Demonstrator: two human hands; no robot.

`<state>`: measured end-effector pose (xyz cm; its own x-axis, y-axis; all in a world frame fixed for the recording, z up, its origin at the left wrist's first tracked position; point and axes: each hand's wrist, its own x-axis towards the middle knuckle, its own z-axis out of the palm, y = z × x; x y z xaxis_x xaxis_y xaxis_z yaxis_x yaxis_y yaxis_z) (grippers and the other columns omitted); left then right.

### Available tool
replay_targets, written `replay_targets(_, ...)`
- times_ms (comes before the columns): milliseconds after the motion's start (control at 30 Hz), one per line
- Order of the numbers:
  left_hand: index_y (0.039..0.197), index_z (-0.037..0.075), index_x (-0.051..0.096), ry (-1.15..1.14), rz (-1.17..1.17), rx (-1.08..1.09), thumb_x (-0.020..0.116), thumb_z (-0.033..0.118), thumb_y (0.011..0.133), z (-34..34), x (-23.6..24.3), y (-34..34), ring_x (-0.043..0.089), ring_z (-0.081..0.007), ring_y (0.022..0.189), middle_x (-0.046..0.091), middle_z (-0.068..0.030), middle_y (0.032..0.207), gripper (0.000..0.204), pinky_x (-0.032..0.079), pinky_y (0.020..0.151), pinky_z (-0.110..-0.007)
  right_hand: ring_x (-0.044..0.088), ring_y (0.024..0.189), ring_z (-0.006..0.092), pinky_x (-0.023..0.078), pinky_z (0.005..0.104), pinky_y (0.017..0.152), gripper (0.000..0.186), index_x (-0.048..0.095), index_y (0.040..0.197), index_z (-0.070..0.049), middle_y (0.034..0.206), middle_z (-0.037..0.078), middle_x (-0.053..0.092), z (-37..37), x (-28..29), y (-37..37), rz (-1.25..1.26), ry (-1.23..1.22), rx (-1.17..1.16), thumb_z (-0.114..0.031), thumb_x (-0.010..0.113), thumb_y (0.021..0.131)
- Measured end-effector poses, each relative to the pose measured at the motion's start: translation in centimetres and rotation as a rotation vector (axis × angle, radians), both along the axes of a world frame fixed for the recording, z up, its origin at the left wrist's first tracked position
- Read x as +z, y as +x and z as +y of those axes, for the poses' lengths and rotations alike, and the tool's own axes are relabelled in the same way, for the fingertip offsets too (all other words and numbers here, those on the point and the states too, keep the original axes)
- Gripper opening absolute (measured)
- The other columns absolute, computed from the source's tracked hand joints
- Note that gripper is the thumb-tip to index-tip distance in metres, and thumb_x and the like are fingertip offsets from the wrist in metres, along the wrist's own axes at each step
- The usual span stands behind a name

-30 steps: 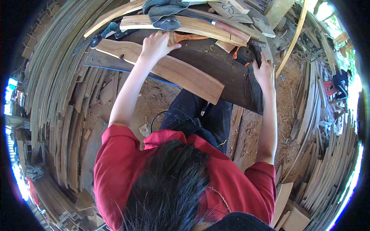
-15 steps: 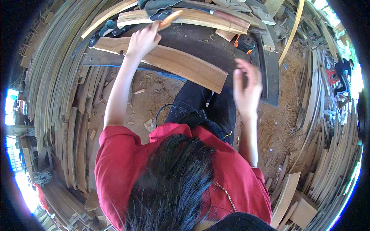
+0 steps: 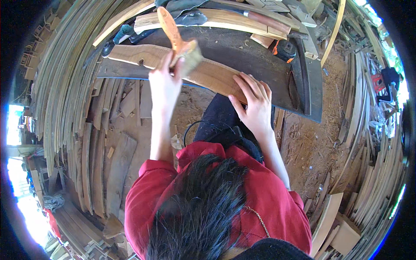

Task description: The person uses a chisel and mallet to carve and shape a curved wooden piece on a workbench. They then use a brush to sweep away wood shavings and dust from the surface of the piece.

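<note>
My left hand is closed on a flat brush with an orange wooden handle. The handle points up and away, and the pale bristles, blurred by motion, hang over the middle of a curved wooden board. This brown board lies along the near side of a dark tabletop and has a small notch toward its left part. At the board's right end rests my right hand, fingers across its top face and thumb at the near edge. Whether the bristles touch the wood I cannot tell.
Behind the board lie a thick wooden beam, a grey cloth and a tool with a brown handle. A black and orange tape measure and a dark hammer sit right. Planks are stacked at left.
My left hand has drawn the brush nearer, and its bristles now show over the board. My right hand has come left from the air and taken hold of the board's right end.
</note>
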<state>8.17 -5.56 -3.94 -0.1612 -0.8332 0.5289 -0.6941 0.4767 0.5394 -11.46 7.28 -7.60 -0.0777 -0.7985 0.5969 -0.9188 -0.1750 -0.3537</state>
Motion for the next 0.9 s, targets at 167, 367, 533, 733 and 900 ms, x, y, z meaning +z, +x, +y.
replay_targets(167,0.109,0.007,0.064,-0.050,-0.058,0.247,0.061,0.031,0.086,-6.8,-1.0,6.1,0.066,-0.0302,0.060,0.066,-0.0181,0.070,0.033,0.052,0.057,-0.039,0.054,0.113,0.0265,0.035,0.0428,0.099,0.044,0.057,0.119,-0.010,0.122,0.007,0.057,-0.2,-0.1,0.1,-0.013,-0.016,-0.010,-0.030,0.065,0.081)
replay_targets(367,0.108,0.012,0.064,-0.342,-0.239,0.551,0.060,0.024,0.085,-13.0,-2.1,10.7,0.065,-0.0362,0.064,0.065,-0.0197,0.073,0.026,0.054,0.060,-0.045,0.054,0.113,0.0261,0.035,0.0428,0.099,0.044,0.057,0.119,-0.011,0.122,0.006,0.057,-0.3,-0.1,0.0,-0.018,-0.020,0.005,-0.030,0.066,0.081)
replay_targets(533,0.108,0.011,0.062,-0.066,-0.473,0.440,0.053,0.023,0.090,-6.5,-0.9,4.3,0.066,-0.0317,0.057,0.065,-0.0164,0.066,0.024,0.054,0.057,-0.044,0.054,0.113,0.0256,0.036,0.0429,0.099,0.044,0.058,0.119,-0.011,0.122,0.006,0.057,-0.3,-0.4,0.1,-0.034,-0.016,0.003,-0.031,0.067,0.080)
replay_targets(733,0.106,0.010,0.068,-0.123,0.060,-0.049,0.065,0.025,0.085,0.7,-1.2,-2.4,0.065,-0.0277,0.053,0.064,-0.0170,0.063,0.027,0.051,0.051,-0.035,0.054,0.113,0.0251,0.035,0.0426,0.099,0.044,0.058,0.119,-0.011,0.123,0.006,0.057,-0.1,0.0,-0.1,-0.033,0.001,0.014,-0.032,0.066,0.081)
replay_targets(900,0.104,0.012,0.069,-0.162,-0.139,0.204,0.064,0.024,0.084,-6.0,-1.2,4.0,0.066,-0.0268,0.054,0.063,-0.0142,0.060,0.024,0.050,0.052,-0.037,0.054,0.112,0.0249,0.035,0.0435,0.100,0.045,0.058,0.119,-0.012,0.123,0.006,0.058,-0.2,-0.3,-0.2,-0.045,0.002,0.001,-0.033,0.067,0.081)
